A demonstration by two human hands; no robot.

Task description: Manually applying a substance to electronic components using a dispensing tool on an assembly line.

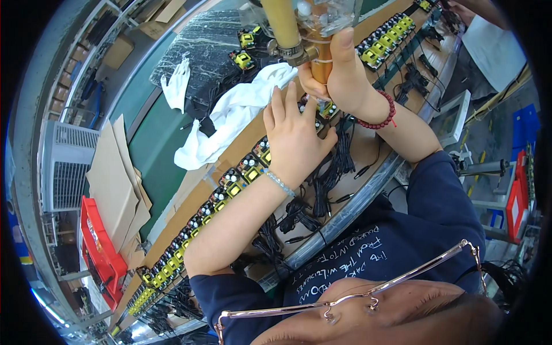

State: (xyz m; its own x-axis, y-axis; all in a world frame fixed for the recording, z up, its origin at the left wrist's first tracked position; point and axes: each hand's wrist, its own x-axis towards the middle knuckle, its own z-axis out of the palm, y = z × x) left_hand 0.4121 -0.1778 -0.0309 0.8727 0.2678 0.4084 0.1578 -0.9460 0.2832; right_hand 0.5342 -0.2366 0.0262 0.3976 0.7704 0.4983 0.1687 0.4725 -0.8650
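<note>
My right hand (pixel 352 80) is wrapped around the amber-coloured handle (pixel 322 64) of a tool, thumb pointing up. Beside that handle a thick yellow tube (pixel 280 23) is fastened with a metal clamp (pixel 294 53). The tool's lower end is hidden behind my hands. Just left of it, my left hand (pixel 296 135) lies palm down with fingers stretched out, over a long row of small circuit boards (pixel 233 187) with yellow transformers. One board (pixel 328 109) shows between my two hands. Whether my left fingertips press on a board is hidden.
Black cables with plugs (pixel 322 195) hang from the boards toward the table's front edge. White cloth gloves (pixel 230 118) and a black wrapped slab (pixel 195 49) lie beyond the row. More boards (pixel 388 40) continue at upper right. Cardboard sheets (pixel 118 184) and a red bin (pixel 100 253) stand left.
</note>
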